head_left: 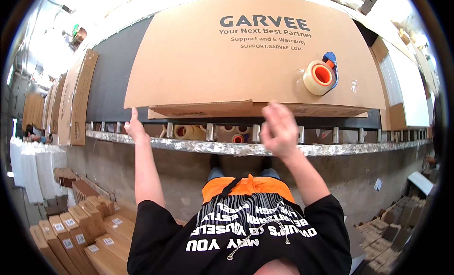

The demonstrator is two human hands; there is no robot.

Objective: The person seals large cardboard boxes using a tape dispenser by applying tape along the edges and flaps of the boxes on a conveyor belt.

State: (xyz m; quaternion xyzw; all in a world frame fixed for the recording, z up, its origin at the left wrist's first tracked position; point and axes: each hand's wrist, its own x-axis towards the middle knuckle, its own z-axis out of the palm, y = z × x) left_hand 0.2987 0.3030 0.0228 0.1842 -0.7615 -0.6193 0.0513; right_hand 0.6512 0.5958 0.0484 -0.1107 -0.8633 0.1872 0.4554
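Note:
A large brown cardboard box (189, 62) with dark print lies across the roller conveyor. My left hand (135, 129) is at its near left corner, the thumb up against the edge of the top flap and the other fingers curled. In front of the middle of the near edge is my right hand (278, 130), its fingers bent and smeared by motion. A narrow flap (203, 108) hangs out along that near side. On the right part of the box top rests a tape dispenser (321, 76) with a blue frame and a clear roll on an orange core.
The conveyor's worn metal rail (189, 144) runs in front of me. Tape rolls (189, 131) lie under the box between the rollers. A brown carton (78, 97) stands at left, a white panel (409, 86) at right. Smaller cartons (78, 227) are stacked behind me at lower left.

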